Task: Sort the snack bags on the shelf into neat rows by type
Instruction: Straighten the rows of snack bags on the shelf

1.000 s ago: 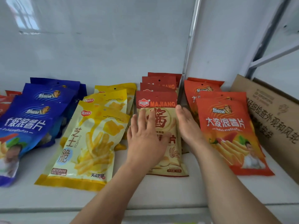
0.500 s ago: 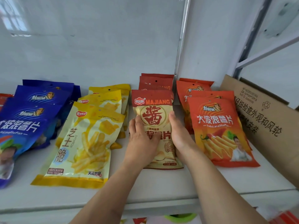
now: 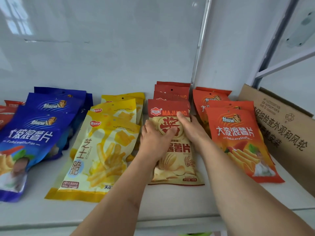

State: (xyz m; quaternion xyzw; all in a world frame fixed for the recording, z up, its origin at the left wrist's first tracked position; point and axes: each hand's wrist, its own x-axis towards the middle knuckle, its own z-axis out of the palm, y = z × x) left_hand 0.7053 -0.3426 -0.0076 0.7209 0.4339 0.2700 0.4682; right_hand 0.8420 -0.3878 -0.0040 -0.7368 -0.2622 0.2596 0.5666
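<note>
Both forearms bare, no sleeves visible. Hands: left, right bare, ungloved. Short trimmed nails.

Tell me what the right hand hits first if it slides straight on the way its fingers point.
The right hand, flat on the front MAJIANG bag, points up-left toward the shelf back. It would likely meet the red MAJIANG bags stacked behind first, though depth is unclear.

"MAJIANG" tops the red-beige bag; "DaBoLangShuPian" runs across the orange bag and blue bag.

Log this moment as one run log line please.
step: straightening row | both hands: left hand, right hand on MAJIANG bag | other rows: lying sorted
</note>
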